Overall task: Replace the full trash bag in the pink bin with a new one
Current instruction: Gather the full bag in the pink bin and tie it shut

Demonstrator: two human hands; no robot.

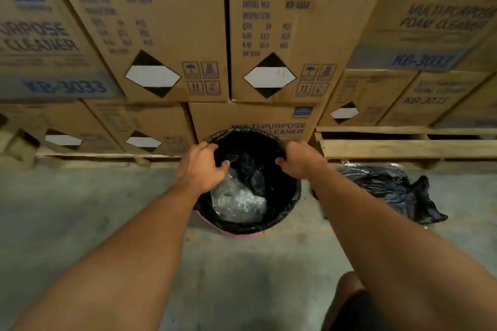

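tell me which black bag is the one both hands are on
The bag lining the pink bin: the left hand and right hand grip its rim. The other black bag lies crumpled on the floor to the right, untouched.

Both my bare forearms reach forward and downward from the lower corners of the view, converging toward the centre. My left hand (200, 169) is seen from the back, wrist slightly bent, fingers curled over the left rim of the black plastic liner bag (285, 196), thumb pointing inward toward the opening. My right hand (301, 159) is likewise turned back-up, its fingers hooked over the right rim of that bag and the thumb extended leftward. Each hand pinches the plastic edge. My right knee shows at the bottom right.
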